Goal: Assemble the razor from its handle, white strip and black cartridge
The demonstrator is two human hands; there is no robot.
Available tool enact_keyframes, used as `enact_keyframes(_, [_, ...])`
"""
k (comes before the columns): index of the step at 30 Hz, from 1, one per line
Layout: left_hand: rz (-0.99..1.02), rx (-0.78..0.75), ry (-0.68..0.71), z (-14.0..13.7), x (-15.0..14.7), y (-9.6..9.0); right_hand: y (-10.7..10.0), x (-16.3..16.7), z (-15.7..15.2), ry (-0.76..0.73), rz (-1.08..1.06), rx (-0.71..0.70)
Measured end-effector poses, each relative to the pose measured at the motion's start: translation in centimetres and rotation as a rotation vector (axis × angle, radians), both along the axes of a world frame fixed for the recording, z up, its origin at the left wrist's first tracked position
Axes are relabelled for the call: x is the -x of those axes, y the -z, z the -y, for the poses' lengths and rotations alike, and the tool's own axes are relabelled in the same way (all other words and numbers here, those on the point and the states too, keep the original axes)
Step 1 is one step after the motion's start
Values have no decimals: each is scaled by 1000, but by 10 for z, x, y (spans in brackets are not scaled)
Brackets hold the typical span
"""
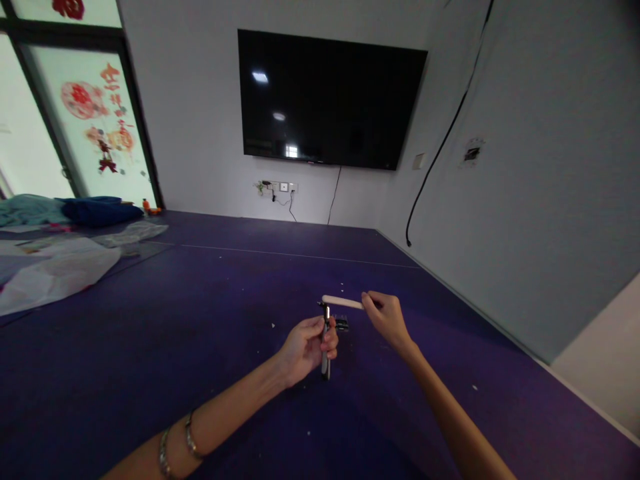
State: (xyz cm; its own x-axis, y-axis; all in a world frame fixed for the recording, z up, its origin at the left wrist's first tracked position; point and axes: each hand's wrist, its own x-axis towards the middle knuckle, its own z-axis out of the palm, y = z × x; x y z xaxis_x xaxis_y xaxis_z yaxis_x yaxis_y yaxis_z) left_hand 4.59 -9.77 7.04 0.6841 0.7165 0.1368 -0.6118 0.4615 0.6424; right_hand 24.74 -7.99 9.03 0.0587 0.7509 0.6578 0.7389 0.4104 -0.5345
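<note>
My left hand (311,345) is closed around a slim grey-and-black hand tool (325,367), which stands nearly upright; its exact kind is too small to make out. Between the fingertips of my right hand (387,319) is one end of a flat pale stick (343,302). The stick lies almost level, and its far end is at the dark top of the tool, seemingly touching it. Just behind my left fingers, a small black item (341,323) rests on the purple floor (240,400), partly covered by the hand.
Small white scraps (273,325) dot the floor. Clear plastic sheeting (65,270) and dark blue cloth (103,210) lie at the left. A television (330,100) hangs on the far wall, and a black cable (443,143) dangles along the right wall.
</note>
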Motion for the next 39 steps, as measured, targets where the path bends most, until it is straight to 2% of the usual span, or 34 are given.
enact_keyframes(6, [33,21,42,0,1,0,13,-11,-8,-26,24,44])
enact_keyframes(13, [32,10,61,3,1,-2,3,-1,-1,-40,1,11])
enact_keyframes(21, [-76,-113,-29,-5,4,-3,7,-27,-7,-6,-38,80])
enact_keyframes(25, [-213,-268,-124,-14,7,-1,-7,-33,-4,-35,-157,223])
enact_keyframes(28, [-403,-512,-270,-21,12,-3,-19,-28,1,-113,-268,342])
enact_keyframes(31, [-562,-730,-400,-25,18,-7,-30,-17,10,-203,-375,387])
enact_keyframes(37, [-647,-933,-473,-28,25,-8,-53,4,33,-409,-505,473])
enact_keyframes(39, [-643,-937,-488,-31,25,-5,-55,10,42,-464,-588,499])
